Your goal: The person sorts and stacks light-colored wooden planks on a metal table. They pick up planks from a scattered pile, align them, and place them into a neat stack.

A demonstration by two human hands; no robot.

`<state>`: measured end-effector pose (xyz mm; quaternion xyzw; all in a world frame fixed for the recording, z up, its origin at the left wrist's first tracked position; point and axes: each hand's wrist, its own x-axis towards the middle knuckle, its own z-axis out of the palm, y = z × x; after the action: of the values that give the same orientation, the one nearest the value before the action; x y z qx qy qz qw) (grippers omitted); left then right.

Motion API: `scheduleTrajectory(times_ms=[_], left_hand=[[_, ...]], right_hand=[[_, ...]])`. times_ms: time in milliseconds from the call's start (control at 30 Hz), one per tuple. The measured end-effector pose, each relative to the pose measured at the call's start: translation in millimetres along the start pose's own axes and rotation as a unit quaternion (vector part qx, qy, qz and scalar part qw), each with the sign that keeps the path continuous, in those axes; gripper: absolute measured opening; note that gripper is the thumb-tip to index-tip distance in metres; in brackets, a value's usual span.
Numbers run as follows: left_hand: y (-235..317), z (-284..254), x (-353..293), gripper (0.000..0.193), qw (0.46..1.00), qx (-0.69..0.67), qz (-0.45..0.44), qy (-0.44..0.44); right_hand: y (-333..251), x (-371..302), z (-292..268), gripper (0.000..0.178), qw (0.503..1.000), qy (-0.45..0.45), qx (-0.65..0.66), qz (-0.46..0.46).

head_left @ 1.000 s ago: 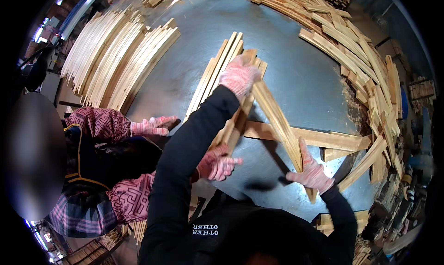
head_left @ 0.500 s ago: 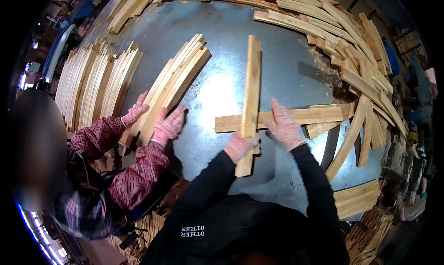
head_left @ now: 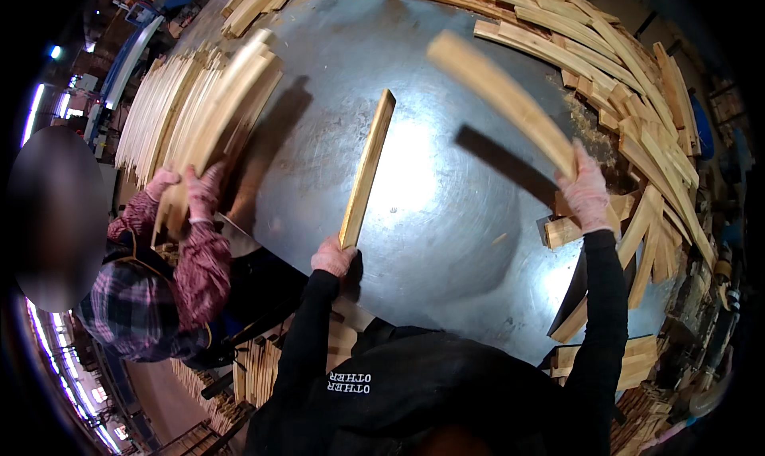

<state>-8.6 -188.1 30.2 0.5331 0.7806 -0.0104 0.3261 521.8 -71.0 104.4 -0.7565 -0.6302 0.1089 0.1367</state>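
Note:
My left hand (head_left: 334,257), in a pink-and-white glove, is closed on the near end of a narrow wooden board (head_left: 368,165). That board points away from me over the metal table (head_left: 430,273), turned partly on edge. On the right, my gloved right hand (head_left: 587,189) grips the near end of a second wooden board (head_left: 506,93). This one is lifted off the tabletop, slants up to the far left and is blurred by motion; its dark shadow falls on the metal beneath.
To my left, a co-worker's gloved hands (head_left: 191,189) hold a bundle of boards (head_left: 231,97) beside rows of upright strips (head_left: 155,113). A jumbled pile of boards (head_left: 637,121) lines the table's right and far edge. Short pieces (head_left: 566,231) lie near my right hand.
My hands have moved apart, the left going left with its board. My right hand has picked up the crosswise board and swung it upward. The co-worker's bundle has shifted left and risen.

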Motion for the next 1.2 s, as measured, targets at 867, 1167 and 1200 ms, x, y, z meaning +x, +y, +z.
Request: scheduleTrajectory(times_ms=[867, 1167, 1200], left_hand=[[178, 42, -22, 0.047, 0.763, -0.592, 0.158, -0.208], [247, -73, 43, 0.05, 0.715, -0.629, 0.294, -0.085], [246, -73, 45, 0.049, 0.677, -0.674, 0.275, -0.103]], right_hand=[[-128, -196, 105, 0.048, 0.718, -0.299, 0.622, 0.09], [-91, -243, 76, 0.046, 0.861, -0.332, 0.373, 0.101], [-92, -248, 73, 0.046, 0.868, -0.335, 0.351, 0.103]])
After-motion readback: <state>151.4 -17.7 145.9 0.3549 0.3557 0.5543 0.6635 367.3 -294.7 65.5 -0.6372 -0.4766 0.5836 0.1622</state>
